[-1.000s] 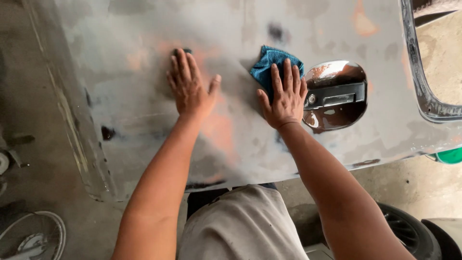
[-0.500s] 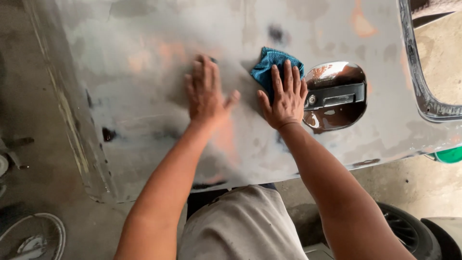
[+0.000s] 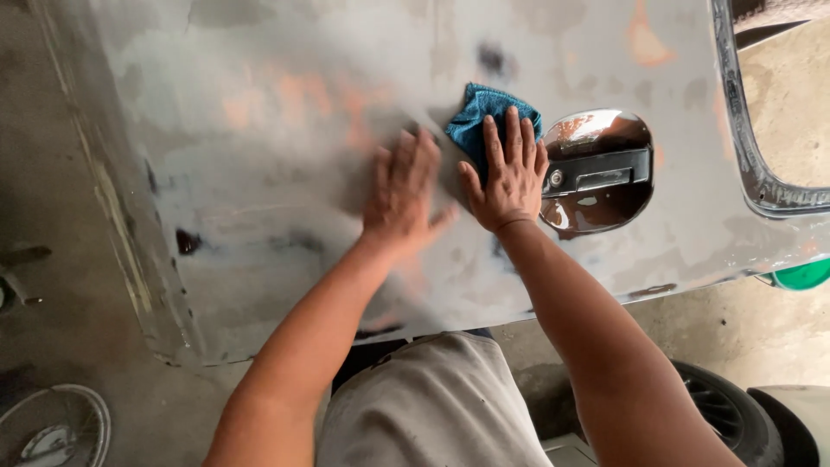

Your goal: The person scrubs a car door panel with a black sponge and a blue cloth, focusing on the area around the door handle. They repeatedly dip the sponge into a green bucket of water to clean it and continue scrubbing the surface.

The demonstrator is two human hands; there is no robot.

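Two hands lie flat on your sanded car panel [image 3: 285, 164]. Right hand [image 3: 508, 177] pins the blue cloth [image 3: 471, 121] for wiping beside the door-handle recess [image 3: 596, 173]. Left hand [image 3: 402, 195], empty with fingers spread, feels the surface just beside it.

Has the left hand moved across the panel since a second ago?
Yes. The left hand slid rightward toward the door handle recess, nearly reaching the right hand.

Matt sanded panel [image 3: 285, 251] — fluffy cloth [image 3: 484, 117], glossy recess [image 3: 596, 203].

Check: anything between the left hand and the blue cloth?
Head view: only bare grey sanded panel separates left hand from blue cloth under right hand.
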